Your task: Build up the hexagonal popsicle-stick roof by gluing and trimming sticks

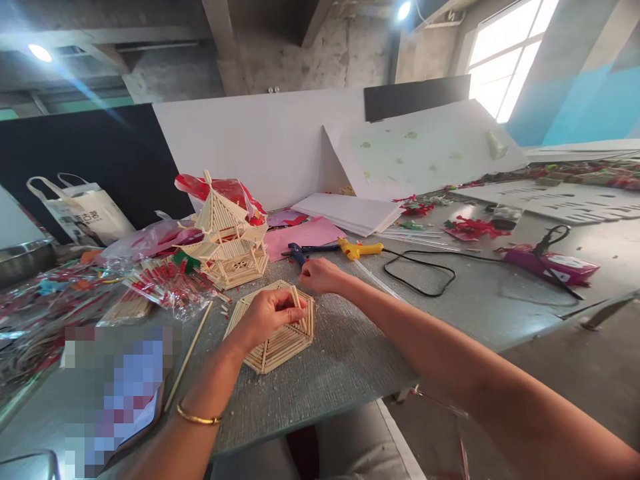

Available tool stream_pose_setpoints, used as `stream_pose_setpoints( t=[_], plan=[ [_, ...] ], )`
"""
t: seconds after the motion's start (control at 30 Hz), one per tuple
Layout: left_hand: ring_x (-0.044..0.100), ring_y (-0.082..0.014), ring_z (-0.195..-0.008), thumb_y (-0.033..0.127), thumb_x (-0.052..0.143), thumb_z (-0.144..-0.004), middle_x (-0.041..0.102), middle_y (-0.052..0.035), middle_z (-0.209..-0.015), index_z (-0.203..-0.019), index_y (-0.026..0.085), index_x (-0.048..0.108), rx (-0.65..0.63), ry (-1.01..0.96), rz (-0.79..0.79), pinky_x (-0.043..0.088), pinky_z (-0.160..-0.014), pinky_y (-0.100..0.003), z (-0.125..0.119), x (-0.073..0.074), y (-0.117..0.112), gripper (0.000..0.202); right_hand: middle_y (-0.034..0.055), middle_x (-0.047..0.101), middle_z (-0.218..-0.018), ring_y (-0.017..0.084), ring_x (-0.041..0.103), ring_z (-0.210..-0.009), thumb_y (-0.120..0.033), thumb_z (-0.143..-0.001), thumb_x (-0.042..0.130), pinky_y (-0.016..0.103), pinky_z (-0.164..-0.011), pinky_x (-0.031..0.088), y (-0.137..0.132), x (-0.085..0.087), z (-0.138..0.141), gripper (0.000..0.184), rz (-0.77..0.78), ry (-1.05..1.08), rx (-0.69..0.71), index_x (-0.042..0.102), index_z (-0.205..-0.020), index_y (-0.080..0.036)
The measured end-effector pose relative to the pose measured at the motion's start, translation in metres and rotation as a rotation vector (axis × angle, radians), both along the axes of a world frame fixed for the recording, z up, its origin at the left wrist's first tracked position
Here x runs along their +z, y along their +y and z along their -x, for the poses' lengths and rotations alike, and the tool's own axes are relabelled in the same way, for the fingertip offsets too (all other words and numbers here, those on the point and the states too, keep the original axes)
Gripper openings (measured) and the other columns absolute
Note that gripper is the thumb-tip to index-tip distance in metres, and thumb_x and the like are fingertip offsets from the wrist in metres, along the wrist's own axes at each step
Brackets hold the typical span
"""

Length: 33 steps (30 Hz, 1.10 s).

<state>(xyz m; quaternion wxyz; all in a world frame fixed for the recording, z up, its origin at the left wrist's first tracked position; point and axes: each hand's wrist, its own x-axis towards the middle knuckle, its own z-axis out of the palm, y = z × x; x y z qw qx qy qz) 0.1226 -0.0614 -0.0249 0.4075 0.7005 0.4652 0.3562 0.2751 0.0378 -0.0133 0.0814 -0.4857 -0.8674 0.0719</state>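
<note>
My left hand (270,315) is closed, pinching a short wooden stick (298,303) over a flat hexagonal panel (270,357) of pale sticks on the table. My right hand (320,275) is closed just beyond the panel, its fingertips at one handle of dark blue pliers (296,253); the fingers partly hide the grip. Right of the pliers lies a yellow glue gun (360,249) with a black cord. Behind the panel stands a small pavilion model (233,257) built from the same sticks, with a pointed roof.
A long stick (189,353) and a blurred-out tablet-like device (135,400) lie at the left. Plastic-wrapped sticks (167,287) crowd the left side. White boards (345,212) and pink paper (305,237) lie behind. A purple pouch-like object (550,265) rests at the right.
</note>
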Motion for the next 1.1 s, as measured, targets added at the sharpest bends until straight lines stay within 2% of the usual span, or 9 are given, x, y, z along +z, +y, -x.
stream_pose_setpoints(
  t=[0.2,0.33,0.63,0.7,0.87,1.1],
  plan=[
    [0.058,-0.0130,-0.071,0.029,0.062,-0.075,0.066,-0.0009,-0.074,-0.082,0.015,0.066,-0.013,0.075,-0.070,0.044,-0.067,-0.023,-0.006,0.003,-0.013,0.017,0.0090,0.068,-0.083,0.018,0.060,-0.071,-0.031,-0.078,0.046,0.024,-0.051,0.029,-0.003,-0.001,0.000,0.029,-0.039,-0.015,0.034,0.070,-0.082,-0.015],
    [0.059,-0.0135,-0.072,0.029,0.060,-0.076,0.067,-0.0013,-0.076,-0.083,0.015,0.066,-0.008,0.118,-0.112,0.044,-0.068,-0.024,-0.010,0.006,-0.016,0.016,0.0110,0.068,-0.088,0.019,0.060,-0.075,-0.032,-0.080,0.045,0.023,-0.054,0.031,-0.004,-0.002,0.002,0.030,-0.056,-0.048,0.030,0.069,-0.084,-0.015],
    [0.060,-0.0134,-0.074,0.027,0.058,-0.078,0.067,-0.0015,-0.079,-0.081,0.016,0.064,-0.063,0.042,-0.085,0.045,-0.071,-0.025,-0.006,0.000,-0.013,0.013,0.0115,0.068,-0.086,0.021,0.061,-0.077,-0.027,-0.078,0.046,0.023,-0.055,0.035,-0.006,0.001,0.004,0.026,-0.069,-0.049,0.035,0.068,-0.080,-0.014],
    [0.059,-0.0133,-0.075,0.026,0.057,-0.078,0.067,-0.0015,-0.079,-0.082,0.016,0.064,-0.077,0.037,-0.070,0.045,-0.072,-0.025,-0.004,-0.002,-0.012,0.013,0.0095,0.068,-0.078,0.018,0.061,-0.070,-0.024,-0.077,0.047,0.022,-0.053,0.035,-0.004,0.002,0.003,0.023,-0.019,0.022,0.071,0.067,-0.074,-0.013],
    [0.058,-0.0130,-0.074,0.026,0.057,-0.078,0.066,-0.0015,-0.078,-0.081,0.015,0.063,-0.077,-0.004,-0.047,0.044,-0.071,-0.025,-0.005,-0.001,-0.012,0.012,0.0024,0.062,-0.060,0.007,0.052,-0.044,-0.022,-0.076,0.048,0.017,-0.043,0.036,0.004,0.000,0.001,0.018,0.279,0.293,0.118,0.061,-0.068,-0.012],
    [0.058,-0.0144,-0.073,0.028,0.059,-0.076,0.065,-0.0021,-0.076,-0.078,0.015,0.063,-0.101,0.039,-0.014,0.044,-0.069,-0.026,-0.008,0.001,-0.015,0.014,0.0006,0.058,-0.056,0.006,0.051,-0.042,-0.022,-0.075,0.050,0.016,-0.040,0.037,0.006,-0.004,0.001,0.017,0.287,0.326,0.152,0.056,-0.062,-0.013]
  ],
)
